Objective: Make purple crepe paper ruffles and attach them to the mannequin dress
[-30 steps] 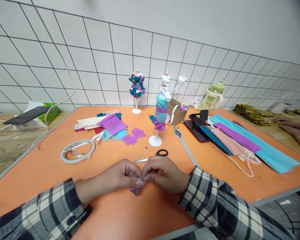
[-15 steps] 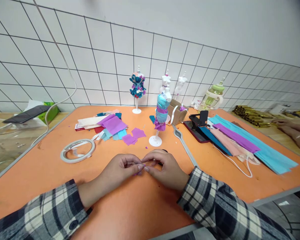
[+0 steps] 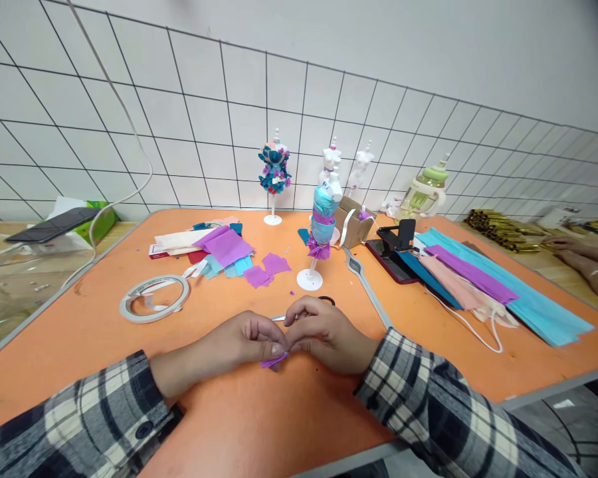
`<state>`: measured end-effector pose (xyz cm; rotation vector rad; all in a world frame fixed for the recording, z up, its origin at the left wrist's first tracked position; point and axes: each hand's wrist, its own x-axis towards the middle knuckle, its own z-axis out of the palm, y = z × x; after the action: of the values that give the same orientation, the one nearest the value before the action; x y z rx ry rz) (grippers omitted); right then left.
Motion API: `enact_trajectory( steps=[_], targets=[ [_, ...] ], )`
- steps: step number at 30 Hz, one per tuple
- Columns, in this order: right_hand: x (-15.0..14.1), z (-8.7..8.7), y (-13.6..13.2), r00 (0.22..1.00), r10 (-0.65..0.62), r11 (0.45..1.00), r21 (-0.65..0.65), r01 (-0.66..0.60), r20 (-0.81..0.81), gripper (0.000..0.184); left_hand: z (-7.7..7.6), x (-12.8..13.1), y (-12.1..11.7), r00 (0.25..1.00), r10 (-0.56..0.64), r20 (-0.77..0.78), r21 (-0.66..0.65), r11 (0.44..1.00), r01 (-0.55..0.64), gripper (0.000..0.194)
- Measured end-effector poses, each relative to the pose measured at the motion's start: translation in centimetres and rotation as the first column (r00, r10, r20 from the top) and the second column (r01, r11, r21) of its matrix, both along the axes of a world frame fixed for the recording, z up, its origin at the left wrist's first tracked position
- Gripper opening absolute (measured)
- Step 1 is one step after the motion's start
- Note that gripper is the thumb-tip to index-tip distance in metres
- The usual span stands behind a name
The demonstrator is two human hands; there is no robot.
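Note:
Between thumb and fingers, my left hand (image 3: 244,345) pinches a small piece of purple crepe paper (image 3: 274,362). The fingertips of my right hand (image 3: 326,335) are closed at the same piece, touching my left fingertips; the exact grip is hidden. Behind my right hand lie scissors (image 3: 326,301), mostly covered, with a bit of blade and black handle showing. Beyond them a small white dress form (image 3: 323,219) stands upright on a round base, wrapped in blue and purple paper. Several purple paper pieces (image 3: 276,263) lie loose to its left.
A roll of double-sided tape (image 3: 129,312) rests at the left. Stacked paper (image 3: 229,247) lies behind it. A decorated dress form (image 3: 274,169), a cardboard box (image 3: 356,222) and a bottle (image 3: 423,192) stand at the back. Paper strips (image 3: 543,302) and a phone (image 3: 391,262) occupy the right. Another person's hands (image 3: 585,255) appear far right.
Both hands rose slightly, then came back down toward me. My fingers shifted around the purple paper, and the scissors were more covered midway, then partly showed again.

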<state>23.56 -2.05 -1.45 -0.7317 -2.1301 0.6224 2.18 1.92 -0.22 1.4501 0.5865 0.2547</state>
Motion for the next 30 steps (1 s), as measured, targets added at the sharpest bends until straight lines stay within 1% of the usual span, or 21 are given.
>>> enact_trajectory(
  steps=[2,3,5,7,9,12,16,18,20,22,23,24,25,26,27,28,29,30],
  targets=[
    [0.1,0.1,-0.2,0.999,-0.037,0.999,0.031,0.037,0.008,0.015,0.1,0.0,0.0,1.0,-0.001,0.009,-0.008,1.0,0.001,0.026],
    [0.2,0.2,-0.3,0.997,-0.07,0.997,0.03,0.071,-0.015,0.015,0.1,0.0,0.0,1.0,0.015,0.021,-0.012,1.0,-0.015,0.026],
    [0.3,0.3,-0.3,0.988,-0.128,0.992,-0.01,0.128,-0.082,0.014,0.0,0.0,0.0,0.997,0.059,0.052,-0.02,0.998,-0.058,0.029],
    [0.3,0.3,-0.2,0.985,-0.127,0.991,-0.058,0.121,-0.12,0.022,-0.2,0.0,0.1,0.995,0.076,0.07,-0.027,0.997,-0.074,0.031],
    [0.0,0.1,0.0,0.992,-0.078,0.995,-0.064,0.071,-0.102,0.027,-0.3,-0.1,0.2,0.996,0.06,0.066,-0.023,0.998,-0.058,0.031],
    [-0.4,-0.3,0.2,0.996,-0.048,0.999,-0.01,0.047,-0.079,0.021,-0.4,-0.1,0.3,0.997,0.046,0.06,-0.019,0.999,-0.045,0.029],
    [-0.7,-0.4,0.0,0.992,-0.091,0.991,0.092,0.099,-0.082,0.017,-0.4,-0.1,0.3,0.996,0.069,0.065,-0.068,0.996,-0.064,0.026],
    [-0.7,-0.2,-0.2,0.993,-0.103,0.99,0.094,0.107,-0.053,0.013,-0.6,-0.2,0.2,0.993,0.087,0.084,-0.115,0.99,-0.077,0.028],
    [-0.5,0.0,-0.4,0.992,-0.118,0.991,0.061,0.121,-0.044,0.01,-0.8,-0.3,0.2,0.981,0.148,0.125,-0.18,0.976,-0.125,0.032],
    [-0.4,0.1,-0.5,0.973,-0.204,0.978,0.026,0.208,-0.106,0.009,-1.1,-0.3,0.2,0.947,0.276,0.165,-0.249,0.941,-0.231,0.034],
    [-0.5,0.1,-0.5,0.947,-0.279,0.959,0.006,0.284,-0.16,0.009,-1.2,-0.3,0.2,0.92,0.35,0.175,-0.268,0.916,-0.297,0.033],
    [-0.7,0.0,-0.4,0.905,-0.363,0.93,-0.029,0.366,-0.222,0.009,-1.3,-0.2,0.2,0.892,0.414,0.182,-0.272,0.893,-0.359,0.031],
    [-1.0,-0.1,-0.3,0.853,-0.441,0.896,-0.086,0.435,-0.279,0.009,-1.4,-0.1,0.1,0.868,0.461,0.185,-0.257,0.875,-0.41,0.03],
    [-1.4,-0.2,-0.1,0.802,-0.502,0.865,-0.162,0.476,-0.322,0.009,-1.5,0.0,0.0,0.85,0.492,0.188,-0.229,0.864,-0.449,0.03],
    [-1.9,-0.2,0.2,0.762,-0.543,0.839,-0.253,0.482,-0.352,0.01,-1.5,0.1,-0.1,0.835,0.513,0.199,-0.195,0.856,-0.479,0.029],
    [-2.6,-0.3,0.6,0.74,-0.563,0.822,-0.338,0.457,-0.368,0.011,-1.5,0.2,-0.2,0.818,0.532,0.22,-0.166,0.846,-0.506,0.029],
    [-3.3,-0.3,0.9,0.734,-0.565,0.815,-0.394,0.425,-0.377,0.011,-1.4,0.2,-0.3,0.795,0.554,0.246,-0.147,0.833,-0.534,0.029],
    [-4.1,-0.2,1.3,0.737,-0.555,0.819,-0.409,0.402,-0.386,0.011,-1.4,0.2,-0.4,0.769,0.579,0.272,-0.137,0.814,-0.565,0.028]
  ],
)
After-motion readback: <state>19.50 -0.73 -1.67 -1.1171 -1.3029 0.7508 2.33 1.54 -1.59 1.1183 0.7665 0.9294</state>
